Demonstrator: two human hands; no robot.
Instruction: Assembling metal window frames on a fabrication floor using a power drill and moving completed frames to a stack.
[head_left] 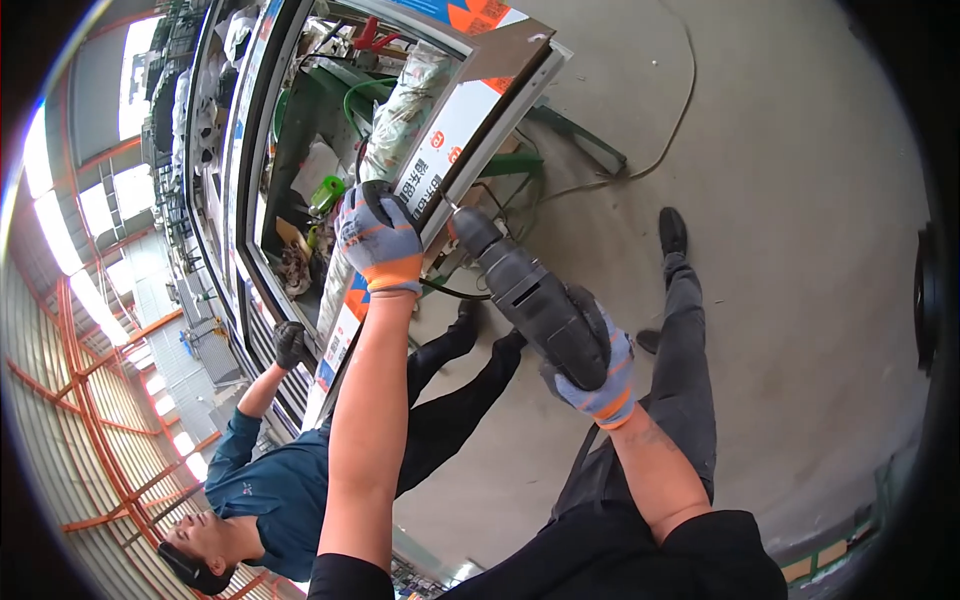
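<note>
My right hand, in a grey and orange glove, is closed round the handle of a black power drill. The drill's thin bit points up and left, its tip at or very near the outer edge of a long frame covered in white, orange and blue film; contact cannot be made out. My left hand, gloved alike, grips the side of this frame just left of the bit. A black cord runs from beneath the left wrist towards the drill.
Green metal legs stand under the frame. A cable curves over the grey floor. Inside the frame lie a wrapped roll and a bright green tool. A co-worker in a teal shirt rests a dark-gloved hand at the frame.
</note>
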